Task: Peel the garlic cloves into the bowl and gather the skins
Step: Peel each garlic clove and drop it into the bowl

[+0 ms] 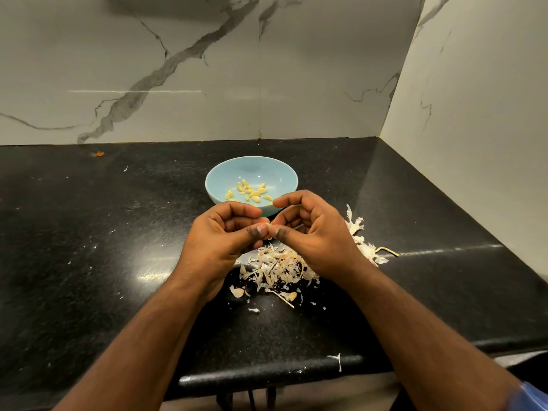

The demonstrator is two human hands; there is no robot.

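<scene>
Both hands meeting mid-frame: left hand (225, 232) and right hand (308, 232) pinching small clove (268, 225) just before bowl (219, 176). Clove risking slipping into skins (275, 268) below.

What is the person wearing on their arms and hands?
Nothing on the hands: the left hand and right hand are bare, with no gloves, and no rings or watch show. Both forearms are bare too. Only a bit of blue sleeve peeks in at the bottom right corner, high up the right arm.
</scene>
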